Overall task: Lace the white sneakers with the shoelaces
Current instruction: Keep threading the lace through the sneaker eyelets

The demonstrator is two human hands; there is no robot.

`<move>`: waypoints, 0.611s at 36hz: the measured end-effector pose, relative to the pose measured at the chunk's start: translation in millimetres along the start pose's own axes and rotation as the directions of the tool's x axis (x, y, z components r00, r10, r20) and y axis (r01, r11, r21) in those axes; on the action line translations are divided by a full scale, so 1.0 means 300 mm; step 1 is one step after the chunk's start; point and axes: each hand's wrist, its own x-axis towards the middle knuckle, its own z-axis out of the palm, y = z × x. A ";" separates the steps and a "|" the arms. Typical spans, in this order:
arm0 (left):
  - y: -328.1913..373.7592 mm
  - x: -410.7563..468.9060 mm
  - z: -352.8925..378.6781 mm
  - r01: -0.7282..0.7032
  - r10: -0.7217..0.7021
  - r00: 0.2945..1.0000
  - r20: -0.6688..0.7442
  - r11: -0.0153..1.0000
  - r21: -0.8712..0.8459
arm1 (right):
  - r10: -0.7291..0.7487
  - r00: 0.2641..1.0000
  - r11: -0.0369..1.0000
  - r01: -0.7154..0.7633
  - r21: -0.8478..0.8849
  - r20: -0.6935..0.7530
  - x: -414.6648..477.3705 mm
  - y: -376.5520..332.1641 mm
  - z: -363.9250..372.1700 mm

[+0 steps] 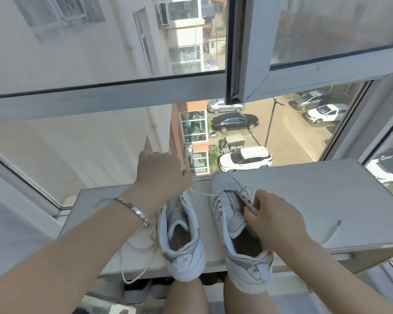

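— Where do the sneakers sit?
— On the ledge, heels jutting over its near edge: left sneaker beside right sneaker. A loose shoelace trails off that edge, leftward.
— And the hands?
— The right hand pinches the lace at the right sneaker's eyelets. Farther in, the left hand, bracelet on its wrist, grips the lace's other end, drawn taut.

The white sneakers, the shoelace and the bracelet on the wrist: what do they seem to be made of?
The white sneakers: probably smooth leather or a synthetic look-alike, faintly glossy, with stitched panels and creases. The shoelace: woven fabric, likely cotton or polyester; it lies limp and matte. The bracelet: metal, rose-gold in tone; its flat links catch the light.
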 end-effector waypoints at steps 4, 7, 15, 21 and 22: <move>-0.031 -0.021 0.016 0.023 -0.022 0.996 0.088 1.000 -0.010 | -0.052 0.998 0.996 0.054 0.064 -0.029 0.036 -0.009 -0.027; 0.039 -0.057 0.032 0.054 0.029 0.982 0.189 0.906 -0.420 | -0.183 0.982 0.969 0.188 0.162 -0.043 0.102 -0.039 -0.039; 0.162 -0.078 0.124 0.122 0.060 0.951 0.302 0.827 -0.548 | -0.409 0.873 0.913 0.394 0.109 0.267 0.251 -0.090 0.000; 0.178 -0.080 0.122 0.092 0.015 0.980 0.200 0.854 -0.512 | -0.417 0.874 0.908 0.415 0.062 0.250 0.272 -0.087 0.013; 0.183 -0.082 0.124 0.104 0.001 0.979 0.202 0.855 -0.507 | -0.422 0.873 0.903 0.430 0.021 0.245 0.271 -0.088 0.021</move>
